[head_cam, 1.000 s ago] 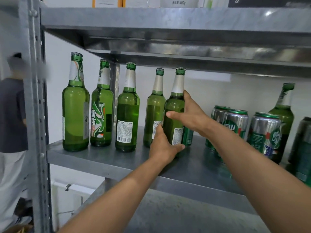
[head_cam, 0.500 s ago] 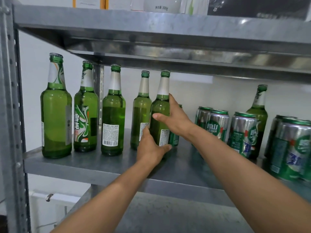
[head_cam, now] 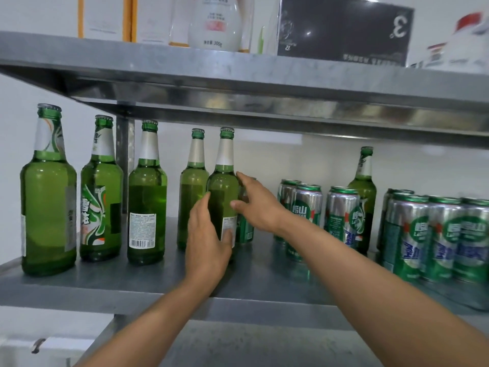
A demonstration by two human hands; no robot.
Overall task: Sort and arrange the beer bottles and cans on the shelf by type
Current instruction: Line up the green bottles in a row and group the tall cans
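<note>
Green bottle (head_cam: pixel 223 186): in the head view it stands upright on the metal shelf (head_cam: pixel 132 290), fifth from the left in the row and just beside its neighbour bottle (head_cam: pixel 191 197).
Left hand (head_cam: pixel 207 242): cups the bottle's lower body, with the fingers together up its left side and the thumb across the paper label.
Right hand (head_cam: pixel 258 205): fingers are spread and nearly straight. The forefinger tip is at the bottle's shoulder and the thumb tip against its right side, with no wrap.
Small can (head_cam: pixel 244 229): sits close behind the bottle, partly hidden by the right hand.
Step, as judged: settling this bottle into line with the other bottles.
Doing it well: keep the base flat and slide rather than lift. Leave a slim gap so glass does not knock, steady the shoulder, and mind the can behind.
Left to sort: a lone bottle (head_cam: pixel 363 186) stands among the silver cans (head_cam: pixel 307 207).
</note>
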